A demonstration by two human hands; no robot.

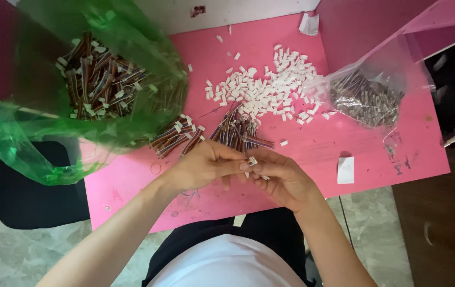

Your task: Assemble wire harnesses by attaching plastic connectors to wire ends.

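Note:
My left hand [206,165] and my right hand [283,178] meet over the front of a pink table [312,149]. Between their fingertips sits a small white plastic connector [252,160] with short coloured wires; both hands pinch it. Just beyond the hands lies a loose bunch of multicoloured wire pieces [235,133] with white ends. Farther back spreads a heap of small white connector housings [267,87].
A green plastic bag [36,143] full of wire pieces [97,77] hangs over the table's left side. A clear bag [365,95] of dark small parts lies at the right. A white slip of paper [345,170] rests near the front right edge. Grey floor lies below.

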